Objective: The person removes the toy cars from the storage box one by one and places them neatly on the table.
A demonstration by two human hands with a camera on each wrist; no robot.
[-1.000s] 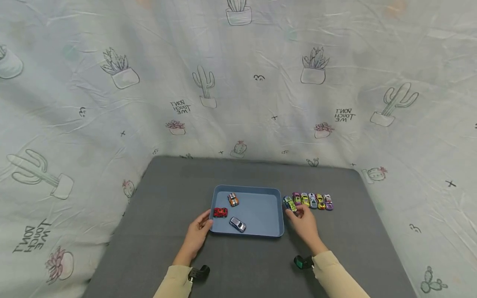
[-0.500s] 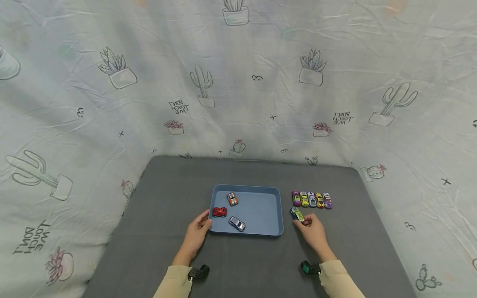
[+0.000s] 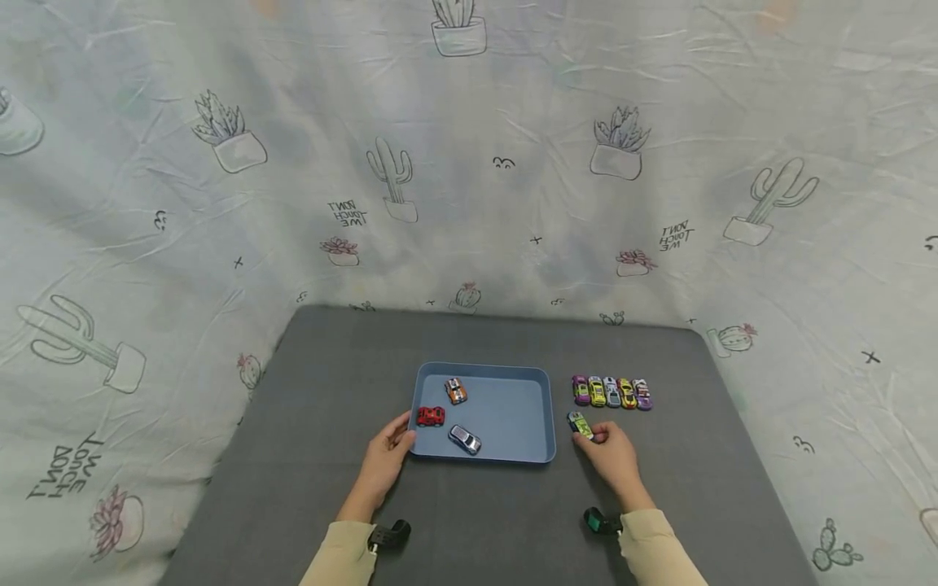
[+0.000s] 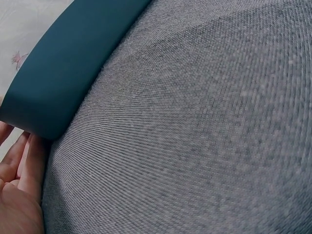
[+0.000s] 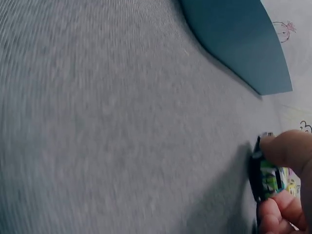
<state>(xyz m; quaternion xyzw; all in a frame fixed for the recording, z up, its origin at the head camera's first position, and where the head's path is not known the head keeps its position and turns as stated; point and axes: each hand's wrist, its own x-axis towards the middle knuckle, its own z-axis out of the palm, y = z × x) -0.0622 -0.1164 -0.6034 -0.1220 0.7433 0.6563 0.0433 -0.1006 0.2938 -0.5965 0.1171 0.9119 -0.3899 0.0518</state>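
Observation:
A blue tray [image 3: 513, 456] lies on the grey table and holds a red car [image 3: 431, 416], an orange car [image 3: 456, 391] and a silver car [image 3: 465, 440]. My left hand [image 3: 388, 456] rests against the tray's near left corner [image 4: 34, 129], fingers straight along its wall. My right hand [image 3: 611, 456] pinches a green toy car [image 3: 580, 423] just right of the tray; in the right wrist view the green car [image 5: 267, 178] sits between thumb and fingertip, low over the mat. A row of several toy cars [image 3: 611, 392] stands beyond that hand.
The grey mat [image 3: 484, 513] covers the table, with a cactus-print cloth [image 3: 469, 163] behind and around it. The tray's outer wall [image 5: 239, 44] shows in the right wrist view. Both sleeves are beige.
My right hand has pulled the green car out of the row toward me and then slightly left toward the tray. The left hand has stayed at the tray's corner.

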